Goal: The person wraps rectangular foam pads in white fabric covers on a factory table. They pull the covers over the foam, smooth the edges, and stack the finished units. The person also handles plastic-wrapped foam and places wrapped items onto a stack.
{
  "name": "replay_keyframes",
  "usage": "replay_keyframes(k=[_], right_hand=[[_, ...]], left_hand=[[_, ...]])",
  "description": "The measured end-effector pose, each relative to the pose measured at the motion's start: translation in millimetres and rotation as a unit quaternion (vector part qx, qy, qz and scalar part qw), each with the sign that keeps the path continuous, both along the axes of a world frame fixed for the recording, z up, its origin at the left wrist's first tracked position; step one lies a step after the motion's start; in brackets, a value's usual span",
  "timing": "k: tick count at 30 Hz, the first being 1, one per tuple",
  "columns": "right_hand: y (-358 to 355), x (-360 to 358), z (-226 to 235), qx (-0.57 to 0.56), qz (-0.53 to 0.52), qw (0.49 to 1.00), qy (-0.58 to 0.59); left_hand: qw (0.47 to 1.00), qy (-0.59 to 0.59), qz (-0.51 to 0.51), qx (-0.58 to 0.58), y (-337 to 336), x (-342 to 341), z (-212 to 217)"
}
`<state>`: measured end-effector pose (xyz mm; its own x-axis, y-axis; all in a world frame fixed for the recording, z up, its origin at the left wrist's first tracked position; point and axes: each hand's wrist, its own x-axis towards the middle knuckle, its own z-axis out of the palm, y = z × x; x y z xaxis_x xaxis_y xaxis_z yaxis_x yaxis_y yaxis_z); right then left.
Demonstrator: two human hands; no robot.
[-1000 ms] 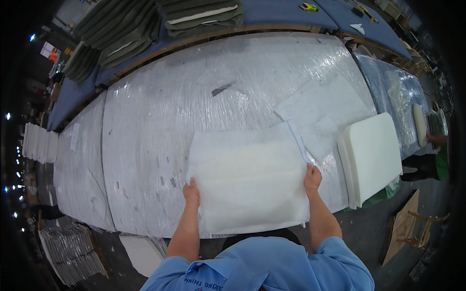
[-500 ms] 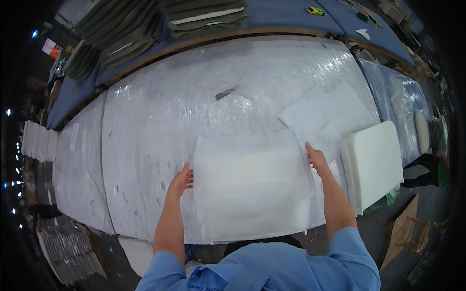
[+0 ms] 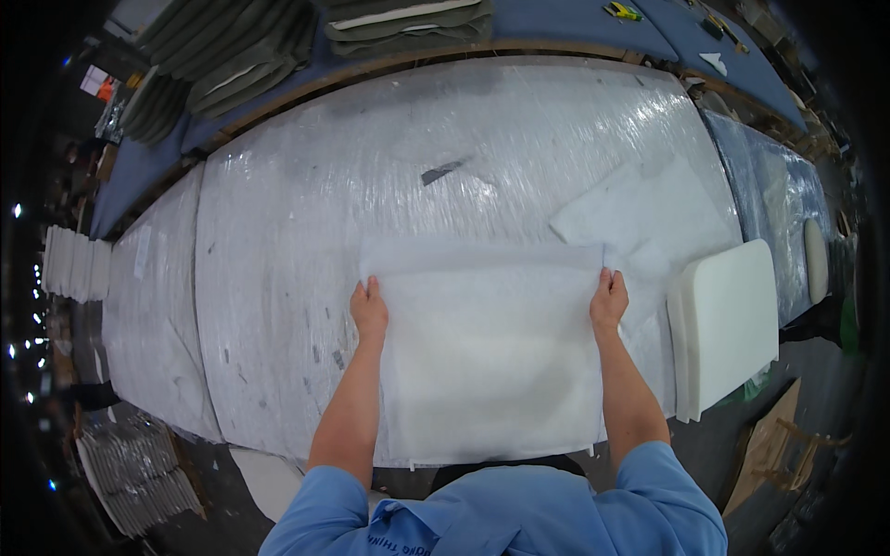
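A thin white cloth cover (image 3: 482,256) lies on the table in front of me, over a cream-coloured pad (image 3: 491,371) that shows faintly through it. My left hand (image 3: 370,312) holds the cover's left edge near its far corner. At the far right corner, my right hand (image 3: 608,301) pinches the cloth between thumb and fingers. The cloth stretches fairly straight between both hands, and its far strip lies flat beyond the pad. Fingers under the cloth are partly hidden.
The table (image 3: 297,204) is wrapped in clear plastic film. Loose white cloth sheets (image 3: 640,208) lie to the right, beside a stack of white rounded-corner foam pads (image 3: 728,324) at the table edge. Grey-green cushions (image 3: 408,28) are piled on the blue table (image 3: 547,28) behind.
Both hands were apart from the cover, palms beside it; now they grip its far corners. The cover's far edge has been drawn out wider and straighter.
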<state>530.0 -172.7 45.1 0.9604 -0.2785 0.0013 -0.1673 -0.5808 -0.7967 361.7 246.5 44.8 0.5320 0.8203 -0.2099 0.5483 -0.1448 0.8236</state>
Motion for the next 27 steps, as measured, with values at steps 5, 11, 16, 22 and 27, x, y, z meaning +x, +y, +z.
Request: replay_keyframes(k=[5,11,16,22,27], right_hand=[[-12,7,5,-0.044,-0.001,0.999,0.010],[-24,15,1,-0.047,0.018,0.999,0.016],[-30,16,1,-0.069,0.022,0.997,0.023],[-35,16,3,-0.068,0.026,0.997,0.025],[-42,17,0,-0.072,0.030,0.997,0.020]], left_hand=[[0.997,0.055,0.004,0.059,-1,-1,-5],[0.999,0.016,0.035,0.004,4,-2,-14],[0.999,0.021,0.014,0.029,12,-9,-19],[0.997,0.043,0.006,0.061,18,-14,-25],[0.998,0.027,0.026,0.043,17,-12,-22]])
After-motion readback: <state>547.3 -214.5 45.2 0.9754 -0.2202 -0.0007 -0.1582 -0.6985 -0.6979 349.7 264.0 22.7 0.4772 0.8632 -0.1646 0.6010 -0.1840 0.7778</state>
